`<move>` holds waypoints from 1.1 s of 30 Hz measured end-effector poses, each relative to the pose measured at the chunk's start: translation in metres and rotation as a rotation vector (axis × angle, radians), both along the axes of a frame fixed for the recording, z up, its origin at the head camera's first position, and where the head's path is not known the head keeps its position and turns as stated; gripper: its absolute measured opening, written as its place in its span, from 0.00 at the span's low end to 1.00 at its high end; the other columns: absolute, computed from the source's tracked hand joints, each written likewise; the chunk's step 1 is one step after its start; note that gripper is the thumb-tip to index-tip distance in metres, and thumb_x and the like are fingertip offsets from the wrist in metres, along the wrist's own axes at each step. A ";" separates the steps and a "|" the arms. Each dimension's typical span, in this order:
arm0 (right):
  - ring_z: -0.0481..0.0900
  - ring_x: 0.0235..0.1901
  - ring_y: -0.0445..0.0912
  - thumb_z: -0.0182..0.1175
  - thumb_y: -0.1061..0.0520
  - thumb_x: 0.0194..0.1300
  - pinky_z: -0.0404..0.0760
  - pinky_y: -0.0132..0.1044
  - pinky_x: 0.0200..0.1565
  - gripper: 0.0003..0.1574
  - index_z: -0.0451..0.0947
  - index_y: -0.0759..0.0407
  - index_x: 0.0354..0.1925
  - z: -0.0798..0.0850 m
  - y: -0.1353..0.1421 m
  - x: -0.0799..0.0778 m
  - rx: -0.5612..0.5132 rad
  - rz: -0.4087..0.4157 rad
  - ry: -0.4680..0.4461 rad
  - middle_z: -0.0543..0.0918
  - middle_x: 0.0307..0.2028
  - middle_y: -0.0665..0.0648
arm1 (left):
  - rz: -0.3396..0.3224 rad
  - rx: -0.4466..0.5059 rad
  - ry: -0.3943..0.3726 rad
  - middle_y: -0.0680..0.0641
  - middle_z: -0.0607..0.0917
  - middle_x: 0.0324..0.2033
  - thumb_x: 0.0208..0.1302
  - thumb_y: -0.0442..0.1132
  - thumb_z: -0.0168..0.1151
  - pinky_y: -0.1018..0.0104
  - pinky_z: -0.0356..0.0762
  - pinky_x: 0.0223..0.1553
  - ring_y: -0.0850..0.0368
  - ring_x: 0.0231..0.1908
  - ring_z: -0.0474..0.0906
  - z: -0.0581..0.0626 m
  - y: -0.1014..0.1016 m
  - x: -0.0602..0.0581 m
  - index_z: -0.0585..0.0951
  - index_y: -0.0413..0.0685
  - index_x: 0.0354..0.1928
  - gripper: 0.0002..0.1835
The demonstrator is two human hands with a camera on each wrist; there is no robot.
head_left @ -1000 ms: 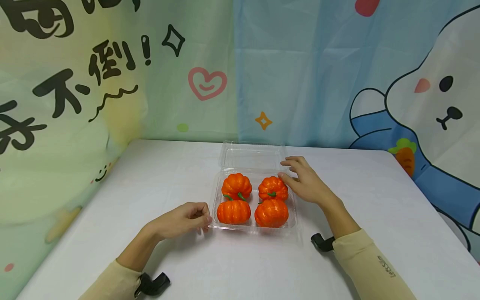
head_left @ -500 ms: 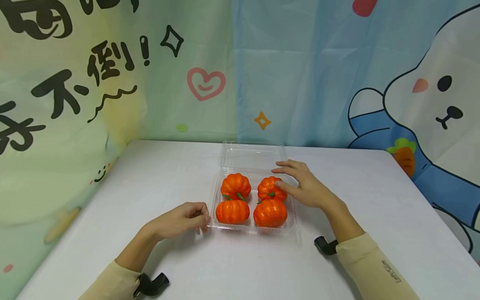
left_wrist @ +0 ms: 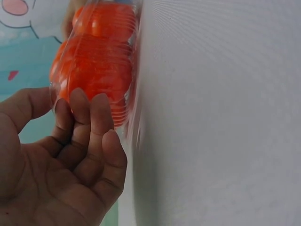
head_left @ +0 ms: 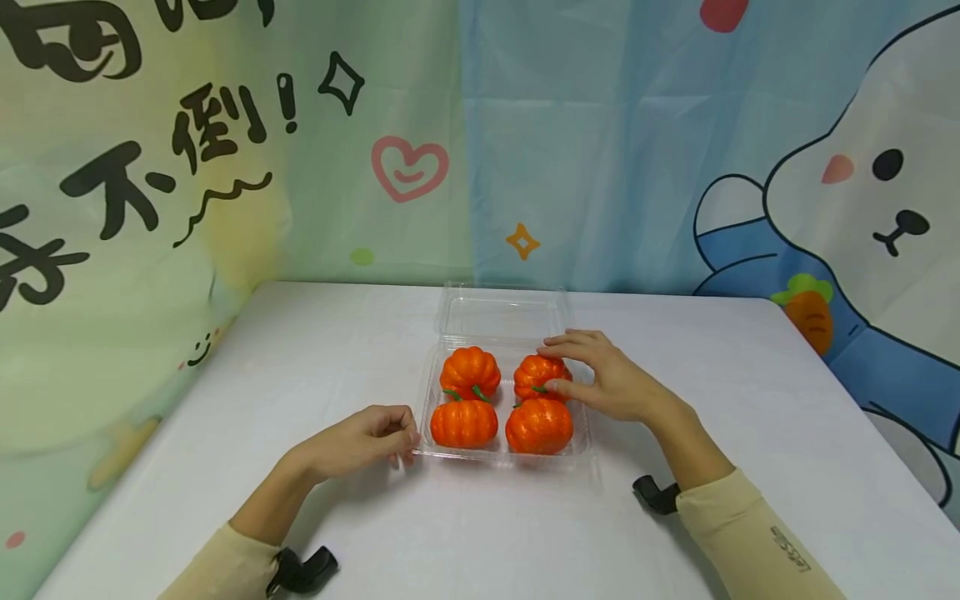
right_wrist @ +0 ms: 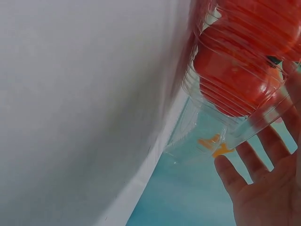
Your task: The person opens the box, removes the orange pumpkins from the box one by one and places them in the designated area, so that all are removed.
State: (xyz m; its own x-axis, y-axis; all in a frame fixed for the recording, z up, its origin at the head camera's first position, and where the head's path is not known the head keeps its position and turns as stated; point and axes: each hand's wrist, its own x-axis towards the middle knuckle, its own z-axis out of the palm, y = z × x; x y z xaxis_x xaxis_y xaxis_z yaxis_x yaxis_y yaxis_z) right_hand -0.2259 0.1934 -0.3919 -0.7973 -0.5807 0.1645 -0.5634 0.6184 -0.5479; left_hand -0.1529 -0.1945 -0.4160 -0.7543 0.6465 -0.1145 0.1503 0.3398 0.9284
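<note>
Several orange toy pumpkins sit in a clear plastic clamshell box (head_left: 427, 417), its lid (head_left: 502, 315) laid back. My left hand (head_left: 371, 437) pinches the box's rim at the near left corner; in the left wrist view the thumb and forefinger meet at the rim. Over the back right pumpkin (head_left: 528, 379) reaches my right hand (head_left: 607, 379), thumb by the green stem and fingers spread over its far side. The right wrist view shows other fingers (right_wrist: 228, 174) stretched outside the box wall. The front right pumpkin (head_left: 540, 427) lies just below the thumb.
A back left pumpkin (head_left: 470, 372) and a front left pumpkin (head_left: 463, 425) fill the box's left half. The white table (head_left: 480, 533) runs back to a printed cloth backdrop (head_left: 555, 150). Black wrist mounts (head_left: 303, 571) stick out from both sleeves.
My right hand has shifted left from beside the box, and its thumb and fingers now span the back right pumpkin. The left hand stays at the rim.
</note>
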 end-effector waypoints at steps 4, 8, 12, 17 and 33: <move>0.60 0.74 0.61 0.69 0.43 0.68 0.63 0.71 0.67 0.32 0.78 0.48 0.66 0.000 0.002 0.002 0.006 -0.008 -0.010 0.74 0.69 0.59 | 0.007 -0.004 -0.011 0.46 0.83 0.34 0.76 0.36 0.54 0.63 0.83 0.42 0.50 0.39 0.82 -0.001 0.000 -0.001 0.76 0.39 0.39 0.08; 0.63 0.72 0.62 0.69 0.43 0.67 0.64 0.70 0.67 0.32 0.78 0.47 0.66 0.002 0.003 0.006 0.019 -0.009 -0.020 0.74 0.69 0.60 | 0.015 -0.010 -0.015 0.44 0.83 0.34 0.76 0.36 0.53 0.63 0.83 0.42 0.48 0.40 0.82 -0.001 0.000 0.000 0.77 0.40 0.39 0.07; 0.69 0.68 0.59 0.69 0.45 0.67 0.68 0.68 0.66 0.32 0.78 0.49 0.66 0.007 0.003 0.008 0.033 0.014 -0.019 0.76 0.65 0.59 | 0.018 -0.017 -0.002 0.40 0.83 0.34 0.76 0.37 0.53 0.63 0.83 0.42 0.46 0.40 0.82 0.000 -0.001 0.001 0.77 0.40 0.39 0.08; 0.74 0.62 0.56 0.67 0.57 0.65 0.73 0.62 0.64 0.30 0.79 0.52 0.66 0.011 0.003 0.010 0.025 0.074 -0.024 0.77 0.61 0.56 | 0.013 -0.015 0.001 0.43 0.83 0.33 0.76 0.36 0.52 0.63 0.83 0.42 0.46 0.39 0.82 0.000 -0.001 0.000 0.76 0.40 0.39 0.07; 0.76 0.60 0.53 0.77 0.62 0.56 0.78 0.54 0.62 0.38 0.77 0.50 0.64 0.012 -0.001 0.013 0.079 0.127 0.021 0.75 0.59 0.55 | 0.008 -0.014 -0.010 0.46 0.83 0.33 0.75 0.35 0.51 0.65 0.82 0.41 0.47 0.38 0.81 0.000 0.000 -0.001 0.76 0.40 0.39 0.07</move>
